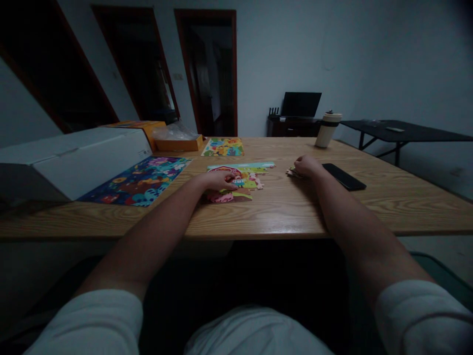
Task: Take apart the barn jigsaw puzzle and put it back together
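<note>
A partly joined jigsaw puzzle (246,173) with a red, green and pink picture lies on the table in front of me. My left hand (220,180) rests over its left part, fingers loosely bent, with a small gap between thumb and fingertips. Some of the picture is hidden beneath that hand. To the right, a small pile of loose puzzle pieces (293,173) lies under my right hand (307,165). The fingers of this hand are curled together at the pile, and what is between them is too dark and small to make out.
A black phone (344,176) lies right of the pieces, with a cream tumbler (328,130) behind. Left are a blue picture sheet (138,182), a white box (81,158) and an orange tray (179,144) holding clear plastic. A yellow picture sheet (223,147) lies behind the puzzle.
</note>
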A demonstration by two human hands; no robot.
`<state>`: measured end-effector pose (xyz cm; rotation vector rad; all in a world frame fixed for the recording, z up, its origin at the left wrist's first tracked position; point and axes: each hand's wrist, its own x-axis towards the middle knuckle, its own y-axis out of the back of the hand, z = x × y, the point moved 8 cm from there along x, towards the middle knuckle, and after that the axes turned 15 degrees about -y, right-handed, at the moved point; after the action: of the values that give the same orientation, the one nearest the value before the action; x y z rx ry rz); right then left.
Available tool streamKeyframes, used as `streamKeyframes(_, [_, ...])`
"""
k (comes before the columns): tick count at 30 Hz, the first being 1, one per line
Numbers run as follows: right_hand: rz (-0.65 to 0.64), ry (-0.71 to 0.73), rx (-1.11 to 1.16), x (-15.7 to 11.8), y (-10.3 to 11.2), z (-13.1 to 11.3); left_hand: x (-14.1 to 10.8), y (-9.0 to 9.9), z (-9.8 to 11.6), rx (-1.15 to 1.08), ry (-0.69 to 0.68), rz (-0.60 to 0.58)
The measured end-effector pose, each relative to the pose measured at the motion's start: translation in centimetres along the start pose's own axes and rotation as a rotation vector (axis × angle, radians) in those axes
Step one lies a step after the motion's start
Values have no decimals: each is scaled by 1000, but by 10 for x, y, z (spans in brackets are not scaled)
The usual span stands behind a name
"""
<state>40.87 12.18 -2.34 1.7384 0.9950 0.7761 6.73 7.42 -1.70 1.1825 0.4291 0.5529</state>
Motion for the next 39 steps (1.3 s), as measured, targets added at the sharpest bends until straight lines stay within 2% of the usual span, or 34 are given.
streamKeyframes(4, [19, 154, 74, -25, 7, -35, -12, 5, -4, -46, 20, -67])
streamKeyframes(8, [-116, 438, 50, -68, -13, -88, -16, 4, 3, -94, -103, -126])
streamKeyframes(11, [-199, 428, -50, -84, -30, -103, -15, 4, 7, -110, -151, -113])
streamKeyframes(16, [-188, 364, -53, -82, -32, -104, -13, 4, 15, -143, -187, -85])
streamKeyframes(21, [-237, 269, -29, -72, -36, -99, -12, 3, 21, -129, -199, -105])
streamKeyframes(27, [-248, 185, -14, -67, -31, -96, -10, 1, 25, -164, -214, -86])
streamKeyframes(36, [-331, 244, -24, -74, -29, -100, -11, 4, 36, -159, -201, -71])
streamKeyframes(39, [-329, 250, -19, -76, -27, -100, -10, 10, 32, -192, -160, -7])
